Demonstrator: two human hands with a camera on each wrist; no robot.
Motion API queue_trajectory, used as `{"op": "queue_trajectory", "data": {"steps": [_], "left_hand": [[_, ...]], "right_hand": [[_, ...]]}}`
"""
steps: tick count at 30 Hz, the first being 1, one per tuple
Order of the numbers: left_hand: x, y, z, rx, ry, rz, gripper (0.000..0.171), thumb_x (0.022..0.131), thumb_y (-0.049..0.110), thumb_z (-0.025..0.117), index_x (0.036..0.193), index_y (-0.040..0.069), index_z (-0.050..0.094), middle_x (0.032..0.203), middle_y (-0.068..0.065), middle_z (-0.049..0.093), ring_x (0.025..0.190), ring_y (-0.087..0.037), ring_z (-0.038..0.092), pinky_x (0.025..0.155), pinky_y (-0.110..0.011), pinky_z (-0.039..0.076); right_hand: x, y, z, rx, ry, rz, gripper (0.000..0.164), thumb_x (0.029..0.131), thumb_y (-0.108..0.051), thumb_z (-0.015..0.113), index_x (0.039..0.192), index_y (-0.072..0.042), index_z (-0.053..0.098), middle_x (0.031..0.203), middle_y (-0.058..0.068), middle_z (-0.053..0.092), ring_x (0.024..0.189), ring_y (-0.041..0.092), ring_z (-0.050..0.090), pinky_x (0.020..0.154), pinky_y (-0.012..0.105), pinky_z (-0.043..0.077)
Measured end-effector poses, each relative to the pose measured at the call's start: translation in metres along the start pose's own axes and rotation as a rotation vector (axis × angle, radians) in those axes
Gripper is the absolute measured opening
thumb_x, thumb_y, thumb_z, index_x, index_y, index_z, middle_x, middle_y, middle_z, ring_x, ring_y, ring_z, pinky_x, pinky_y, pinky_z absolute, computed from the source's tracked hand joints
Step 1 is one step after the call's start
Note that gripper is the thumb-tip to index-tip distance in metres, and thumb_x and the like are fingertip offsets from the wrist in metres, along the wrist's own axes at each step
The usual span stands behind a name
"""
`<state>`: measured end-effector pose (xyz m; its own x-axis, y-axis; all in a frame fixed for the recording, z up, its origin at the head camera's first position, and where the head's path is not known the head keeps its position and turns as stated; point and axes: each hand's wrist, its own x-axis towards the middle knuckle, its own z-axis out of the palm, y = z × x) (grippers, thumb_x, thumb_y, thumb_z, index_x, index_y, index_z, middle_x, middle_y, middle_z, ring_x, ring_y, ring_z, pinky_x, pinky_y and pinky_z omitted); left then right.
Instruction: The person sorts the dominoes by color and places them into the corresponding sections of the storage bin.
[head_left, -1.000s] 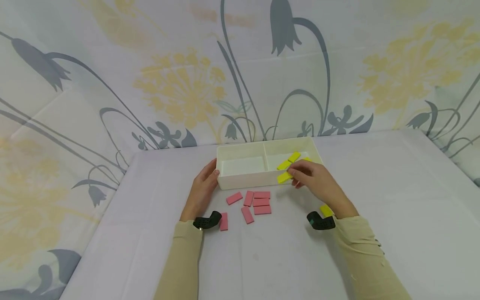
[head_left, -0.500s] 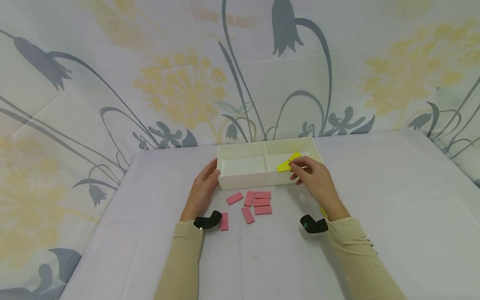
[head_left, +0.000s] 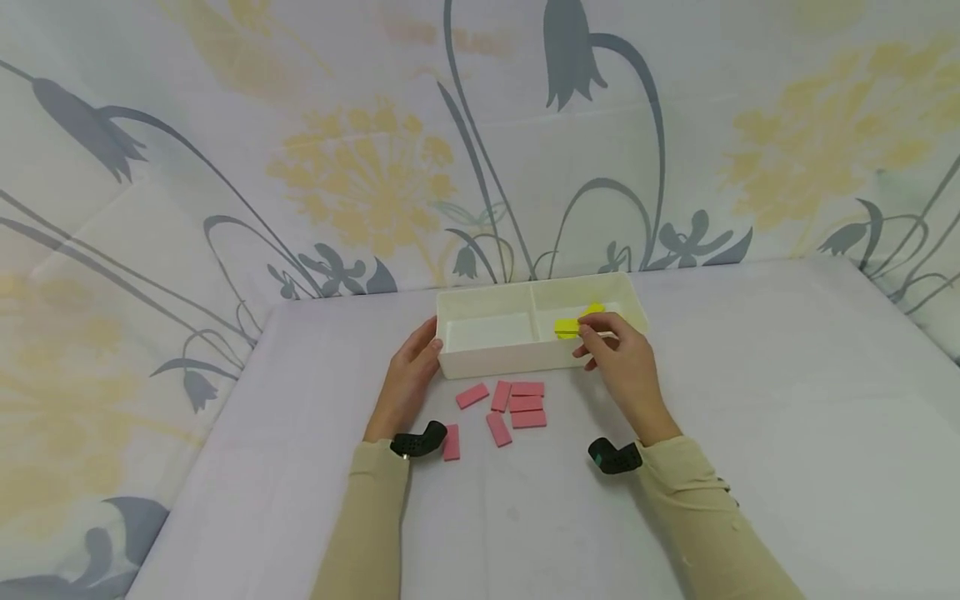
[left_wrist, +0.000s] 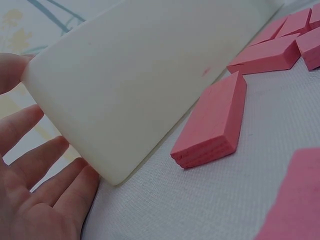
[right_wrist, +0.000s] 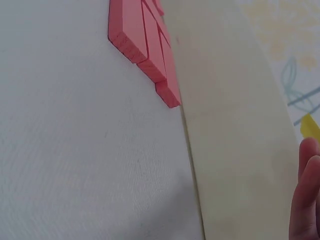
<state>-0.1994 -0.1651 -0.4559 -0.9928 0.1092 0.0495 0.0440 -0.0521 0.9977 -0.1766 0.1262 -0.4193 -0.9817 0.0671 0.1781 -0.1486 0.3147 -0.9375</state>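
Observation:
My left hand [head_left: 408,379] rests against the left end of a white two-compartment box [head_left: 495,360]. In the left wrist view, the fingers [left_wrist: 42,167] lie nearly straight along its end wall, thumb by the upper corner. Over the right compartment, my right hand [head_left: 622,358] pinches a yellow block [head_left: 566,324] between thumb and fingers, close above another yellow block lying there. A further yellow block [head_left: 596,308] shows behind the fingertips. The right wrist view catches only a yellow corner [right_wrist: 311,127] and some fingers.
Several pink blocks [head_left: 528,419] lie on the white cloth in front of the box, one of them [head_left: 451,442] beside the left wrist camera. The left compartment [head_left: 487,332] holds nothing. A flower-patterned cloth [head_left: 337,167] rises behind the box.
My right hand has moved from in front of the box's front wall up over the right compartment, carrying the yellow block inward. The left hand stays at the box's end.

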Motion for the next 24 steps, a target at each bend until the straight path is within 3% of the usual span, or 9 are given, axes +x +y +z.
{"op": "queue_trajectory", "data": {"steps": [7, 13, 19, 23, 24], "left_hand": [[0.001, -0.001, 0.000, 0.010, -0.003, 0.015, 0.048, 0.092, 0.029, 0.049, 0.137, 0.019, 0.036, 0.139, 0.002, 0.034, 0.121, -0.016, 0.041, 0.098, -0.033, 0.033], [0.001, -0.003, -0.001, -0.043, -0.005, 0.031, 0.055, 0.089, 0.029, 0.054, 0.137, 0.013, 0.035, 0.140, -0.003, 0.034, 0.123, -0.019, 0.038, 0.100, -0.034, 0.030], [0.001, -0.003, 0.000, -0.014, 0.012, 0.032, 0.052, 0.089, 0.032, 0.054, 0.136, 0.018, 0.038, 0.138, 0.003, 0.037, 0.121, -0.015, 0.041, 0.099, -0.032, 0.032], [0.001, -0.002, -0.001, 0.004, 0.019, 0.025, 0.052, 0.088, 0.033, 0.055, 0.135, 0.019, 0.039, 0.137, 0.003, 0.038, 0.120, -0.016, 0.042, 0.099, -0.033, 0.032], [0.001, -0.002, -0.001, 0.017, 0.020, 0.020, 0.051, 0.089, 0.033, 0.054, 0.135, 0.019, 0.039, 0.137, 0.003, 0.038, 0.120, -0.016, 0.042, 0.098, -0.033, 0.033]], "right_hand": [[0.001, -0.004, 0.003, 0.029, 0.040, -0.007, 0.029, 0.090, -0.031, 0.052, 0.109, -0.010, 0.057, 0.099, 0.007, 0.058, 0.067, 0.024, 0.061, 0.061, 0.037, 0.051], [0.002, -0.006, 0.009, 0.108, 0.080, -0.001, 0.027, 0.091, -0.026, 0.051, 0.111, -0.008, 0.056, 0.102, 0.007, 0.054, 0.073, 0.029, 0.061, 0.058, 0.029, 0.052], [0.023, 0.026, 0.018, 0.228, 0.085, -0.057, 0.033, 0.090, -0.034, 0.052, 0.114, -0.011, 0.056, 0.106, 0.009, 0.053, 0.071, 0.019, 0.061, 0.055, 0.025, 0.050], [0.018, 0.003, 0.017, 0.262, 0.107, -0.039, 0.032, 0.091, -0.029, 0.051, 0.113, -0.007, 0.055, 0.104, 0.011, 0.053, 0.074, 0.021, 0.062, 0.057, 0.027, 0.051], [0.019, 0.006, 0.018, 0.278, 0.115, -0.038, 0.031, 0.090, -0.029, 0.052, 0.113, -0.008, 0.056, 0.103, 0.011, 0.053, 0.074, 0.020, 0.062, 0.057, 0.025, 0.051]]}}
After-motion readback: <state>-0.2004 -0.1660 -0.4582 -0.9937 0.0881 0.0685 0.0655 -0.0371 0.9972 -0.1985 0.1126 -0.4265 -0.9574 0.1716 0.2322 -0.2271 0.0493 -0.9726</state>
